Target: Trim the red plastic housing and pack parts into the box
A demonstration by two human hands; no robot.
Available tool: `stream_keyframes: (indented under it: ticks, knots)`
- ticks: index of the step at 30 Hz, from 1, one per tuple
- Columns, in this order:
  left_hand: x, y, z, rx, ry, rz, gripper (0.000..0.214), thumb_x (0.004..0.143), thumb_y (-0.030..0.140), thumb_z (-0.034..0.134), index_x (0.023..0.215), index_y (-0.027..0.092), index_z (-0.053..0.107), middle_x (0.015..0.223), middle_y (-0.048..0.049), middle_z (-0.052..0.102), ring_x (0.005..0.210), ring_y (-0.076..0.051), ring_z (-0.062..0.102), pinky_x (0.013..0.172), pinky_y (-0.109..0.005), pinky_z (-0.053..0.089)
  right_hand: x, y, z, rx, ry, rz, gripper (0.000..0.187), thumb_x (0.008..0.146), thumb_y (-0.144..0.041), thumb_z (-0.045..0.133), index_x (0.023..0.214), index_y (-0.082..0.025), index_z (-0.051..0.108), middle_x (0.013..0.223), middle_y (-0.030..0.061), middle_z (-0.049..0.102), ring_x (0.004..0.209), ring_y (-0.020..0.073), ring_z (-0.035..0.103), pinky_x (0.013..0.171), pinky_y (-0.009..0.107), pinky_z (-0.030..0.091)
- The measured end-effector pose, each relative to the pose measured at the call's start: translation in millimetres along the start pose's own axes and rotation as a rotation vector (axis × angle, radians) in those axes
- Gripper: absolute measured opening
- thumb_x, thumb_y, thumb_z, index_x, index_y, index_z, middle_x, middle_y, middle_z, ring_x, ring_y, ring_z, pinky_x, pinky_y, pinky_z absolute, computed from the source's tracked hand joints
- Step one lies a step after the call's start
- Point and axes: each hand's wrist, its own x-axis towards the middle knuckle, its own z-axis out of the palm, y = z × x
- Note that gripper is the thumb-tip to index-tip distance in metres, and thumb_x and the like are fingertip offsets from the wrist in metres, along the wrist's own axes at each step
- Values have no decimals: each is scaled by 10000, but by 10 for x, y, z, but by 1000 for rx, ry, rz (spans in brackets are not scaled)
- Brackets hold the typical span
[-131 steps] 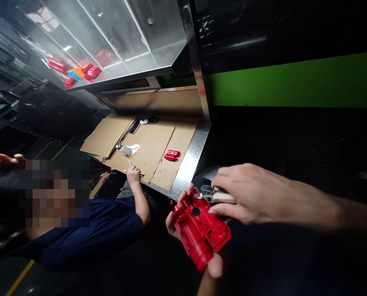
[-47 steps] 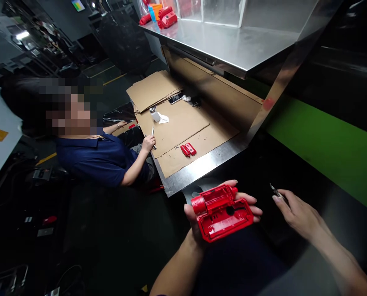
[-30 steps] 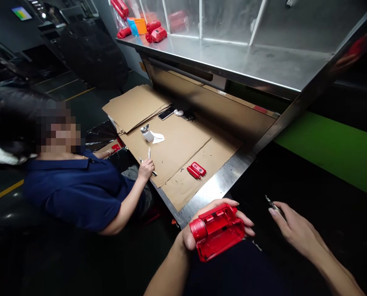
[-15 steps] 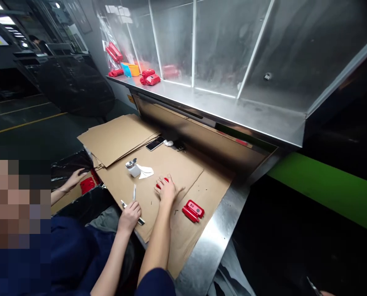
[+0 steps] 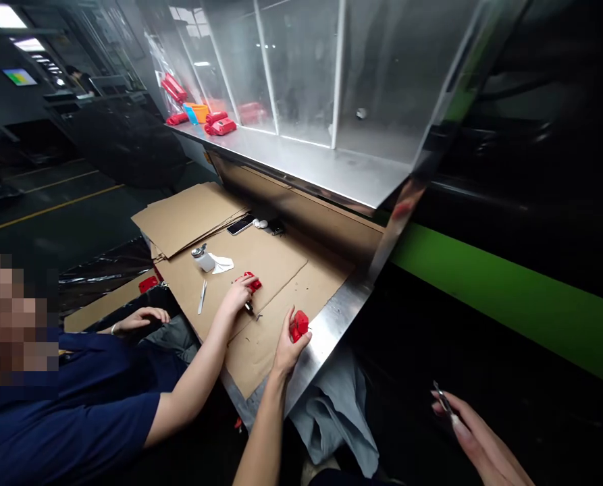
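My left hand (image 5: 283, 349) is closed around a red plastic part (image 5: 300, 324), held above the front right edge of the cardboard-covered table (image 5: 281, 297). At the lower right, my right hand (image 5: 476, 432) grips a slim pointed metal tool (image 5: 444, 403), away from the table. The tool's kind is unclear. Another red plastic part (image 5: 252, 281) lies on the cardboard, partly covered by a co-worker's hand (image 5: 238, 295). That hand also has a dark-handled tool (image 5: 249, 308) beneath it.
The co-worker sits close on my left, their other hand (image 5: 144, 318) near their lap. Tweezers (image 5: 202, 297), a white pot (image 5: 203, 259), tissue (image 5: 222, 264), a phone (image 5: 240, 224) and stacked cardboard (image 5: 190, 216) lie on the table. A metal shelf (image 5: 301, 155) overhangs the back.
My left hand has let go of the farther red part and lifted one from the table's right side. My right hand has come further into view. The co-worker's hand has reached the farther part.
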Motion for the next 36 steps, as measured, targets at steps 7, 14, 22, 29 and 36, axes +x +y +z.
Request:
stream_keyframes:
  ticks: [7, 14, 22, 29, 36]
  knots:
    - [-1364, -161, 1179, -529, -254, 59, 889, 702, 629, 706, 1469, 377, 335, 1420, -65, 514, 1328, -437, 468, 1155, -638, 311, -378, -164, -291, -50, -44, -384, 415, 1007, -450, 398, 1382, -299, 490, 1325, 46, 619, 1183, 171, 624, 981, 294, 566]
    - [-2017, -138, 1754, -696, -315, 235, 979, 674, 480, 802, 1506, 303, 318, 1434, -93, 514, 1404, -433, 366, 1181, -540, 339, -809, -167, -562, -330, 58, -714, 411, 993, -370, 456, 1361, -188, 472, 1226, 67, 637, 1108, 183, 603, 933, 329, 560]
    - [-2251, -145, 1827, -409, -346, 303, 1027, 612, 528, 855, 1482, 399, 325, 1528, -73, 388, 1399, -426, 380, 1180, -556, 314, -968, -53, -748, -409, 110, -813, 395, 982, -332, 493, 1327, -140, 491, 1197, 87, 627, 1080, 210, 555, 921, 370, 481]
    - [-2290, -20, 1930, -296, -439, 349, 922, 640, 537, 844, 1440, 346, 428, 1438, -106, 446, 1388, -477, 368, 1185, -623, 257, -1006, -16, -861, -441, 92, -847, 401, 968, -295, 522, 1324, -113, 497, 1226, 108, 605, 1126, 230, 511, 967, 396, 403]
    - [-2295, -38, 1975, -321, -435, 356, 901, 619, 537, 855, 1408, 338, 466, 1428, -116, 465, 1366, -477, 404, 1166, -632, 291, -999, -40, -932, -443, 123, -887, 366, 952, -264, 549, 1284, -110, 525, 1173, 96, 612, 1062, 210, 517, 931, 379, 385]
